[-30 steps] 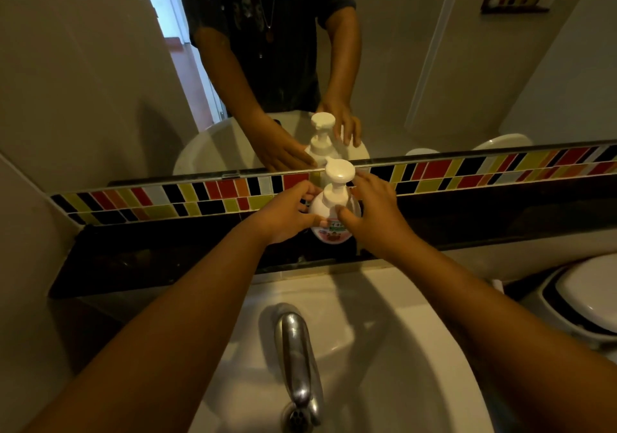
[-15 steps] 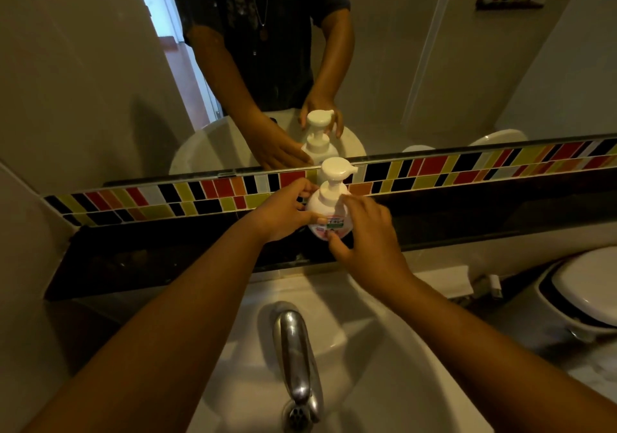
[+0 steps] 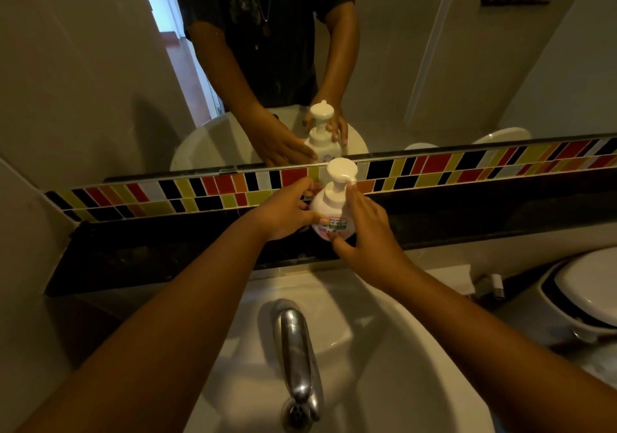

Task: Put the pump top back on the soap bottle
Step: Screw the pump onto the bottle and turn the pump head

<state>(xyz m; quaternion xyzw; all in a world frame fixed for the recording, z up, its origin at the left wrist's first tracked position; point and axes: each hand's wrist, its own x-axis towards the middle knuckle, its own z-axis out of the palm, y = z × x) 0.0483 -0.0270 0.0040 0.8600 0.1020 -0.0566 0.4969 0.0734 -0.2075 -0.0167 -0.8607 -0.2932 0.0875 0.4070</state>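
A white soap bottle (image 3: 329, 209) with a red and green label stands upright on the dark ledge behind the sink. Its white pump top (image 3: 341, 169) sits on the bottle's neck, nozzle pointing right. My left hand (image 3: 283, 212) grips the bottle's left side, thumb across the front. My right hand (image 3: 365, 229) rests against the bottle's right side, fingers spread along it and thumb at the label's lower edge. The mirror above repeats the bottle and both hands.
A white sink (image 3: 384, 349) with a chrome tap (image 3: 295, 345) lies directly below my arms. A band of coloured tiles (image 3: 467, 168) runs along the wall under the mirror (image 3: 100, 82). A white toilet (image 3: 587, 292) stands at the right.
My right hand has come down from the pump's collar to the bottle's body and right side. The left hand has kept its hold. The bottle stays on the ledge.
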